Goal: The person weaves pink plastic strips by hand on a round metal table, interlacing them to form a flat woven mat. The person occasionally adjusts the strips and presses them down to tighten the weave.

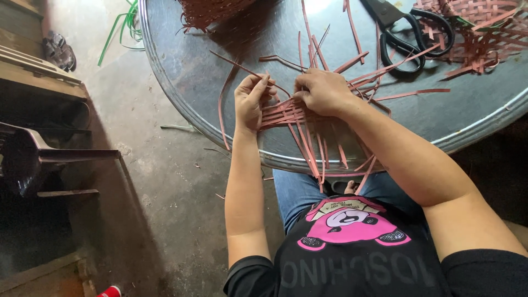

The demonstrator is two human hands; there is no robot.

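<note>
From the head camera we looked down on a round metal table [181, 66] with a shiny rim. Near its front edge lay a small woven mat of reddish-brown strips [291, 114], only partly woven, with loose strip ends that stood out to every side and hung over the table edge toward the person's knees.

The left hand [251, 102] rested on the left side of the mat. Its fingers were curled and pinched one thin strip [242, 69] that ran up and to the left across the table. The right hand [323, 91] lay flat and closed over the right part of the mat, with the fingers bent down on the crossing strips; we could not tell which single strip it gripped. The two hands were just beside each other, almost touching.

Farther on the table, to the right, we saw black scissors [410, 36] with the handles toward the person, and behind them a woven piece of the same colour [484, 27]. At the top edge another basket-like piece [209, 11] was cut by the frame. On the concrete floor to the left lay green strips [124, 27] and a pair of sandals [58, 49].
</note>
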